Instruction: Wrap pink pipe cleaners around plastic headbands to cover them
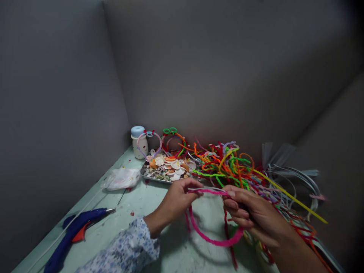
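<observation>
Single camera, worn on your head: view looks forward and down over table (139, 201). Tray (156, 179) sits just below frame centre, at middling range. Your left hand (178, 197) and right hand (250, 212) come in on near side of tray, closer to lens. Glue gun (74, 227), left of tray, runs off bottom edge. Back wall (213, 76) rises beyond tray into upper frame.

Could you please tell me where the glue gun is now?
In the head view, the glue gun lies on the table at lower left, nearer than the plastic bag and left of the flowered sleeve.
</observation>
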Motion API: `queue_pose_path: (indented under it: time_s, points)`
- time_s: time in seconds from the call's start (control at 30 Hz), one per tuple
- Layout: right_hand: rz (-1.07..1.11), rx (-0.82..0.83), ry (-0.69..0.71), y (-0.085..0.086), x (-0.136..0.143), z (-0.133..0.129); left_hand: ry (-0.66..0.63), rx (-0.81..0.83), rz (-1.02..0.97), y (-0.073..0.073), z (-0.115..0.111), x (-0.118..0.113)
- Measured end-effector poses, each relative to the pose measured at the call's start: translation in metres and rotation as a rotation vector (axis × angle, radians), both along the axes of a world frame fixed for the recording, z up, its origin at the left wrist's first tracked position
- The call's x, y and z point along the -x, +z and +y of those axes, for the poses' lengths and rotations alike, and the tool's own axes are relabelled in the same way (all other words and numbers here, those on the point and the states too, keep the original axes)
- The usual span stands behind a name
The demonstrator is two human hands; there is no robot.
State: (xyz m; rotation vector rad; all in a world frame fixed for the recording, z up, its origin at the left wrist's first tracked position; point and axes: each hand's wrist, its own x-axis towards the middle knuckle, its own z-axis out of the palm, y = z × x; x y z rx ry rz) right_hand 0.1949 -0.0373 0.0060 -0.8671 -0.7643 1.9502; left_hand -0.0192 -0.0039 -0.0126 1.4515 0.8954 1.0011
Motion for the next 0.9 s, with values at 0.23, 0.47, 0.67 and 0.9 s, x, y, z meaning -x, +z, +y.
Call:
queue_pose_path:
  time_s: [0.23, 0.47, 0.67, 0.9]
  points:
    - [-0.114, -0.124, -0.125, 0.005, 0.008, -0.003, 0.358, -0.606, 0.410, 0.010, -0.001, 0.011]
    - [-0.324, -0.194, -0.265, 0.005, 0.012, 0.001, 0.388, -0.588, 0.624, 0.024, -0.005, 0.018]
    - [-0.473, -0.287, -0.230, -0.002, 0.014, 0.002, -0.050, -0.252, 0.496, 0.032, -0.008, 0.022]
    - [-0.791, -0.598, -0.119, -0.001, 0.026, -0.008, -0.218, 0.126, -0.041, 0.025, -0.018, 0.003]
